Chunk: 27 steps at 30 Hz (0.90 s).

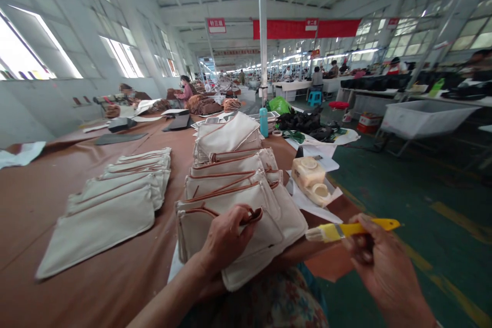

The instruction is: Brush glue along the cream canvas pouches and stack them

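Pinched in the fingers of my left hand (230, 233) is a brown leather strap (253, 215), part of the nearest cream bag piece (196, 233). Several more cream bag pieces with brown trim (226, 187) lie overlapped in a row behind it. My right hand (384, 261) grips a paintbrush (351, 229) by its yellow handle, over the table's right edge. Its pale bristles point left, apart from the bag pieces. A cut-open plastic jug (307, 174) with a yellowish opening rests on white paper beyond the brush.
A second row of cream bag pieces (111, 205) lies on the brown table covering (23, 205) at left. A blue bottle (263, 122), a tape roll (277, 133) and black scraps (307, 123) sit further back. A grey tub (426, 118) stands at right; other people work far off.
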Each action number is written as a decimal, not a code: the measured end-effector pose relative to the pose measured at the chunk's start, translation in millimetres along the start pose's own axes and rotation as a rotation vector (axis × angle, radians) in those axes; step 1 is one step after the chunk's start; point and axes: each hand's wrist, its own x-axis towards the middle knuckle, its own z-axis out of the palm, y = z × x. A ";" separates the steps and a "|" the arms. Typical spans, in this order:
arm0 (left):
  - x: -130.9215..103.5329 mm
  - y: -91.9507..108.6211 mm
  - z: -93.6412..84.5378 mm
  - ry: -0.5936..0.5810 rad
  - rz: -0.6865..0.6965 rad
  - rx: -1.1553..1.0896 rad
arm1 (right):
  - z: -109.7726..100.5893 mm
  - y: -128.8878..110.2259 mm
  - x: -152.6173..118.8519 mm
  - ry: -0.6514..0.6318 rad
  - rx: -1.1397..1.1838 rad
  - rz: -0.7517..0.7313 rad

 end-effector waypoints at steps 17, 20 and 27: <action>2.5 13.7 -3.3 -0.086 0.087 0.205 | 3.5 9.5 -4.1 -0.086 -0.004 -0.013; 3.7 17.4 -1.5 -0.092 -0.025 0.063 | 7.5 9.8 -0.6 -0.106 0.000 -0.004; 6.2 13.6 7.2 0.000 -0.347 -0.258 | 36.8 16.8 11.9 -0.182 -0.029 -0.002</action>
